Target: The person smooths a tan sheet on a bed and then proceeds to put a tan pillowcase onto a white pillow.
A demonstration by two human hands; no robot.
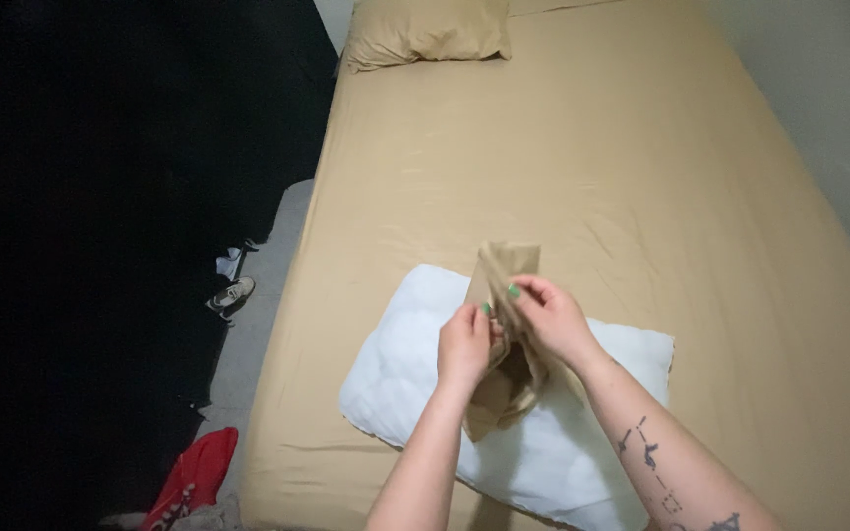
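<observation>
A folded tan pillowcase (507,267) is held up in front of me by both hands, just above a bare white pillow (405,364) lying on the bed. My left hand (464,344) grips the cloth's left edge. My right hand (549,317) pinches the same cloth from the right, a little higher. The lower end of the pillowcase hangs down between my wrists and rests on the white pillow.
The bed (622,157) is covered with a tan fitted sheet. A tan-cased pillow (427,31) lies at its head. Left of the bed is a grey floor with a shoe (231,293), a white scrap (230,264) and a red bag (194,477). A pale wall (828,88) runs along the right.
</observation>
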